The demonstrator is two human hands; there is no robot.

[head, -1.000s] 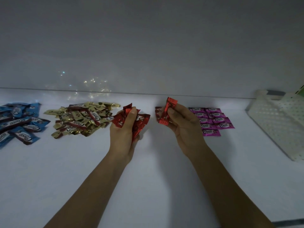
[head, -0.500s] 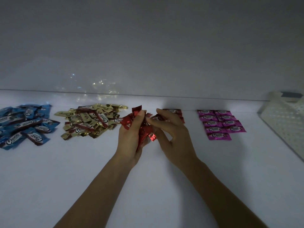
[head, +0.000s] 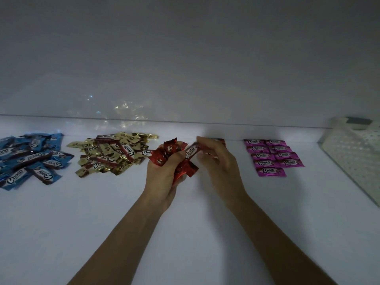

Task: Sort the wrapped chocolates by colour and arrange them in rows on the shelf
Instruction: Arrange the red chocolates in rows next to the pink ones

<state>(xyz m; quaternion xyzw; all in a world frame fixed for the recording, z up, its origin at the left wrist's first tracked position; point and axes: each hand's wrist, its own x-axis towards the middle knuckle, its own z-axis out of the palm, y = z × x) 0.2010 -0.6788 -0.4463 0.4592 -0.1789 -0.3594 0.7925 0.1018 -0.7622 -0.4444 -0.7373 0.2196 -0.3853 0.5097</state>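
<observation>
Head view, basket (head: 349,155) interior hidden, left grip (head: 163,173) holding red chocolates (head: 165,152)

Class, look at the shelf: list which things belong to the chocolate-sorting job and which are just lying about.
Belong to the job:
red chocolates, bunched in the left hand
right hand, at the bunch
pink rows
gold pile
blue pile
shelf

Just lying about:
white perforated basket, at the right

White shelf (head: 82,233): blue pile (head: 28,159), gold pile (head: 111,154), pink rows (head: 271,156), basket (head: 353,159)
</observation>
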